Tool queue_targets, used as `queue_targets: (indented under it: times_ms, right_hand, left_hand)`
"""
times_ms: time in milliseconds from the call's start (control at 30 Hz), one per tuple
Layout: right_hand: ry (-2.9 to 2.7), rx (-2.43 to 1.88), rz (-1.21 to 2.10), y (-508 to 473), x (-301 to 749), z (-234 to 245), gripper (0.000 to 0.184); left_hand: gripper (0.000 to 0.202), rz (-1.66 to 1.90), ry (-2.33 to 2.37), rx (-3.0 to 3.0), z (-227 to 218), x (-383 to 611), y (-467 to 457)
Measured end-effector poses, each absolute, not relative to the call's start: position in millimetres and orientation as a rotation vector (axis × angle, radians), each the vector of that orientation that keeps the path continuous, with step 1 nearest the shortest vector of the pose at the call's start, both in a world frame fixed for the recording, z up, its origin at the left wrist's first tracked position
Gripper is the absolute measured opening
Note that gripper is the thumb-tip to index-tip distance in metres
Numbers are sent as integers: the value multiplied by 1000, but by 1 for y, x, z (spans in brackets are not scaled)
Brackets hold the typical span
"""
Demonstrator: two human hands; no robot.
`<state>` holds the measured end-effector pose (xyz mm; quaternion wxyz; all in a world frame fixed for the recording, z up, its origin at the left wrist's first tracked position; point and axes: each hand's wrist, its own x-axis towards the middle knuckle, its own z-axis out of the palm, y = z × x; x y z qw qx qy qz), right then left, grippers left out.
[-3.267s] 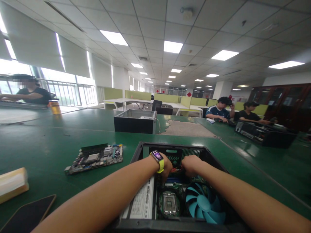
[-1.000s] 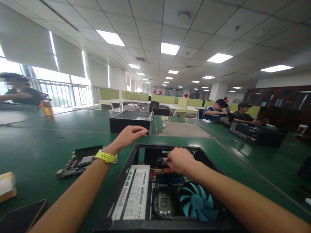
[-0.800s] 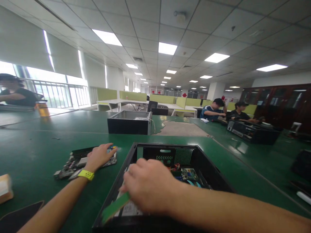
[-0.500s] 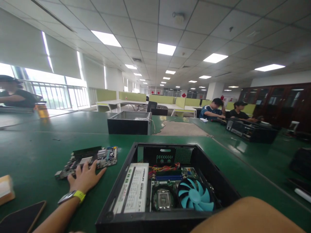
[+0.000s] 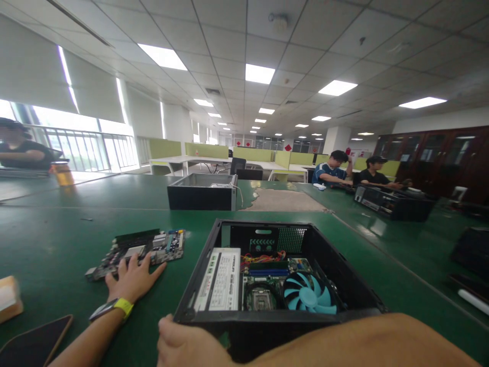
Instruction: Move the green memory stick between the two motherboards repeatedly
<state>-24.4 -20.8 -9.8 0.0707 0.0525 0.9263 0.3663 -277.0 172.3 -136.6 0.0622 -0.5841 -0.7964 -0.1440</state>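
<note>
An open black computer case (image 5: 346,279) lies on the green table in front of me. Inside it are a power supply with a white label (image 5: 220,280), a bare CPU socket (image 5: 262,298) and a blue fan (image 5: 309,298). My left hand (image 5: 132,278), with a yellow-strapped watch on the wrist, lies flat and spread on the near edge of a loose motherboard (image 5: 155,243). My right forearm crosses in front of the case. My right hand (image 5: 185,344) is closed at the case's near-left corner, and what it holds is hidden.
A dark phone (image 5: 34,342) and a pale block (image 5: 8,303) lie at the near left. A second open case (image 5: 201,196) stands farther back, and a third (image 5: 393,206) sits at the right by two seated people. Another person and an orange bottle (image 5: 63,174) are at the far left.
Both hands left the inside of the case. My left hand settled on the loose motherboard. My right hand drew a green strip out and now sits at the case's near-left corner.
</note>
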Motion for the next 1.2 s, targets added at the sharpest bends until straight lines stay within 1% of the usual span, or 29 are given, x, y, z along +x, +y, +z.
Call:
queue_targets:
  times_ms: [100, 167, 300, 733, 1067, 1200]
  right_hand:
    - [2902, 342, 914, -14, -8, -17, 22]
    - [2935, 478, 828, -10, 7, -19, 22]
    - [2863, 661, 714, 4, 37, -17, 18]
    - [2608, 1055, 883, 69, 137, -25, 19]
    - [2514, 1264, 796, 89, 221, -19, 20]
    - [2478, 1329, 744, 94, 246, -16, 23]
  left_hand:
    - [77, -440, -2397, -1763, -135, -275, 169]
    - [77, -439, -2399, -1758, -134, -274, 168]
    - [78, -424, -2417, -1766, -131, -273, 168]
    - [78, -439, -2415, -1786, -126, -270, 163]
    - [76, -468, -2422, -1792, -128, -272, 165]
    - [75, -467, -2412, -1796, -127, -271, 165]
